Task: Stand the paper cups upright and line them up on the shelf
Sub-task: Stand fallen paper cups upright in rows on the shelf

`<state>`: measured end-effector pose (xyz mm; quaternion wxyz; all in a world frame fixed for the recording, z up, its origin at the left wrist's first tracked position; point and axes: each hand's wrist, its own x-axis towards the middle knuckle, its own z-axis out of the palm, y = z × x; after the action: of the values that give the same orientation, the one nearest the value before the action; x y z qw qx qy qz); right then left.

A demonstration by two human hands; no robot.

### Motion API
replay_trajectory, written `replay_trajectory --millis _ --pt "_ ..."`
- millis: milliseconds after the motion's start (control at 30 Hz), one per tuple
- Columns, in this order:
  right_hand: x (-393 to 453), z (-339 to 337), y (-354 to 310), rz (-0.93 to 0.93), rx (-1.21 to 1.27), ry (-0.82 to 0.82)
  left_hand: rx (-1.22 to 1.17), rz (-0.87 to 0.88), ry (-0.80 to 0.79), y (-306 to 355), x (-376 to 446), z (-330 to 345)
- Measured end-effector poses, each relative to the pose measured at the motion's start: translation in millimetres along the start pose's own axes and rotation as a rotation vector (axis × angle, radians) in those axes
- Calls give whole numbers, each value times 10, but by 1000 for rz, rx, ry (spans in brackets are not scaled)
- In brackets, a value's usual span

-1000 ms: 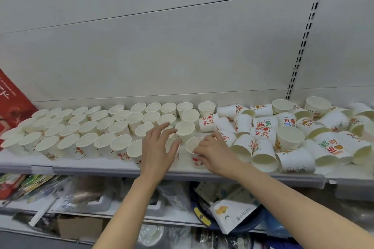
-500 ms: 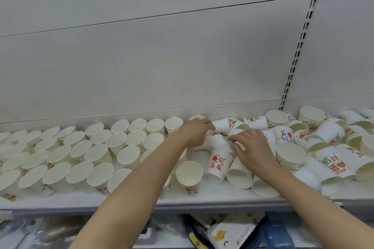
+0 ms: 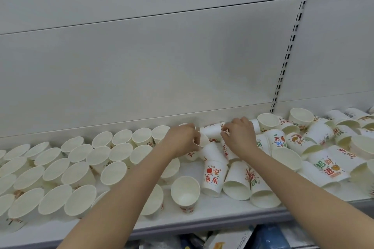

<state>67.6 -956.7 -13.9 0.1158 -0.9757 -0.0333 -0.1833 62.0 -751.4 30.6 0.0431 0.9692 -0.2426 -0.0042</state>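
Several white paper cups stand upright in rows (image 3: 77,166) on the left half of the white shelf (image 3: 202,221). On the right lies a jumble of tipped cups (image 3: 323,159) with red and green print. My left hand (image 3: 182,138) grips a cup (image 3: 203,139) near the back wall, fingers curled round its rim. Beside it my right hand (image 3: 239,134) holds a tipped cup (image 3: 211,130) lying on its side. One upright cup (image 3: 186,192) stands alone near the front edge.
A grey back panel (image 3: 162,66) rises behind the shelf, with a slotted upright (image 3: 291,42) at the right. Packaged goods (image 3: 232,239) show on the lower shelf below the front edge.
Both hands have moved from the front of the shelf to the back row. They now hold cups near the back wall. The view has tilted up and closer.
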Motion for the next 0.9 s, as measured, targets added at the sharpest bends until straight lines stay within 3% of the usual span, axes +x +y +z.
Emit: replay_trajectory --millis 100,267,400,500,567,733,900 --pt "139 25 -106 53 -101 -81 -1 -39 95 35 -179 58" --pt "276 102 -251 169 -195 -144 15 -56 73 0 -351 196" --pt "291 155 -365 335 -28 -141 -30 -46 51 -55 -388 207" --pt "248 107 -400 390 149 -40 -73 -44 83 -75 -400 150" --pt "215 73 -382 261 194 51 -115 -55 115 -81 -377 103" --pt "117 168 -275 -333 32 64 -145 -58 142 10 -265 87" --pt "8 200 -194 -406 107 -35 -130 15 170 134 -198 167"
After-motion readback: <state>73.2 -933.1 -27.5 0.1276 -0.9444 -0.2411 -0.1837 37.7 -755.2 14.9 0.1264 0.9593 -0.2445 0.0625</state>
